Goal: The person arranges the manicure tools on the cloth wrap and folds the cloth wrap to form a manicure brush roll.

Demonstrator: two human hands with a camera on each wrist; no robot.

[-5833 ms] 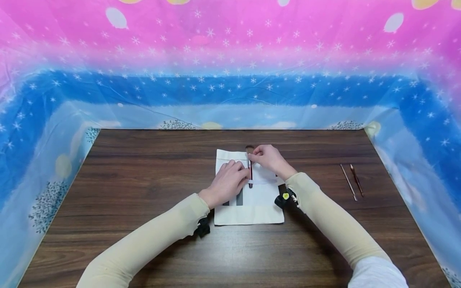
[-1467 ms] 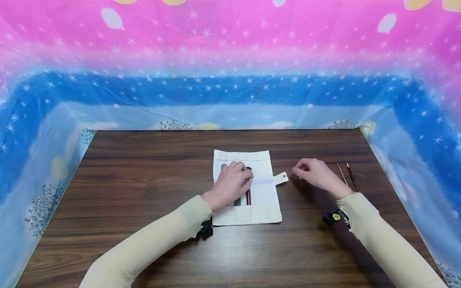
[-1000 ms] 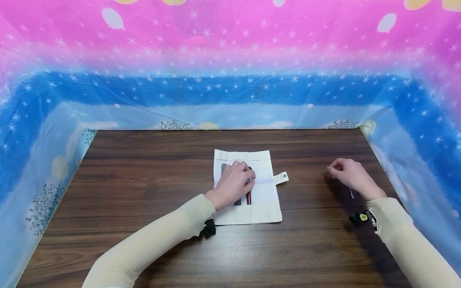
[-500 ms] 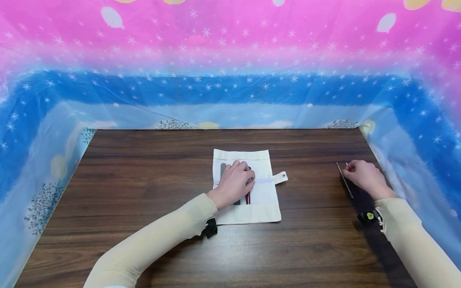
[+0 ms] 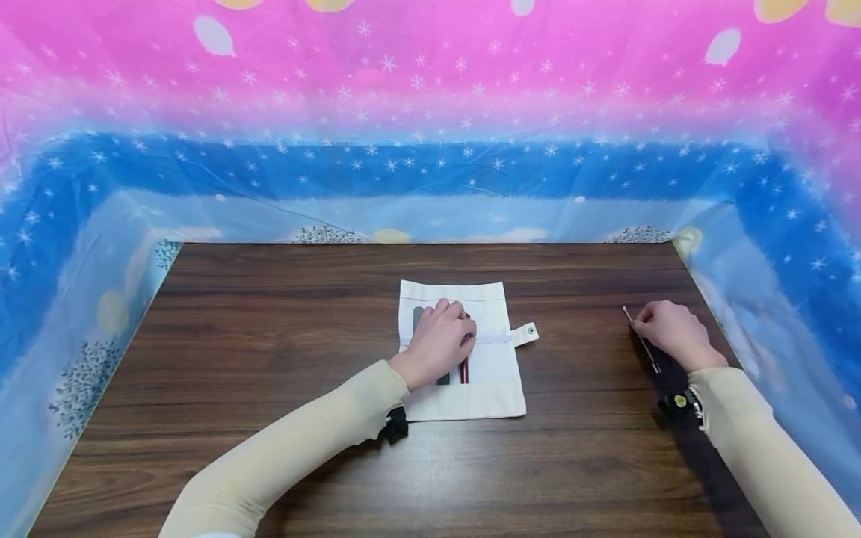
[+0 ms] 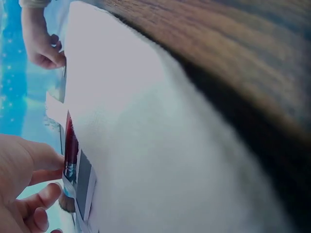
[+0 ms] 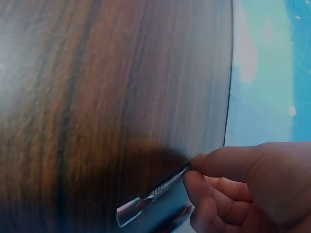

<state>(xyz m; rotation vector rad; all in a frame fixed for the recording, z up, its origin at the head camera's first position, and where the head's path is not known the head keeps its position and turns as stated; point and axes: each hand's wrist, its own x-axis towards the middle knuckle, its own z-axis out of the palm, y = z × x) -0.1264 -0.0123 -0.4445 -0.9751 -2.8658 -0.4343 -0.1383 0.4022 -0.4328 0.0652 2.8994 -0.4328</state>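
A white fabric pouch (image 5: 494, 377) lies unfolded at mid-table. My left hand (image 5: 436, 345) rests on it with loosely bent fingers. Under that hand is a makeup brush with a dark red handle (image 6: 71, 145); in the left wrist view the thumb touches it near its metal collar. A grey flat strip (image 5: 418, 317) in the pouch is partly covered by the hand. At the right, my right hand (image 5: 673, 332) pinches a slim metal cuticle pusher (image 7: 167, 186) between thumb and index finger. Its spoon-shaped end (image 7: 130, 212) points away from the fingers.
A dark reddish slim tool (image 7: 176, 219) lies below the right hand, hidden in the head view. The pouch's snap tab (image 5: 526, 333) sticks out to the right. Patterned cloth (image 5: 430, 168) hangs around the wooden table (image 5: 282, 314).
The brush has gone into the pouch under the left hand. My right hand has moved right to the slim tools and taken hold of the cuticle pusher, which has shifted slightly left.
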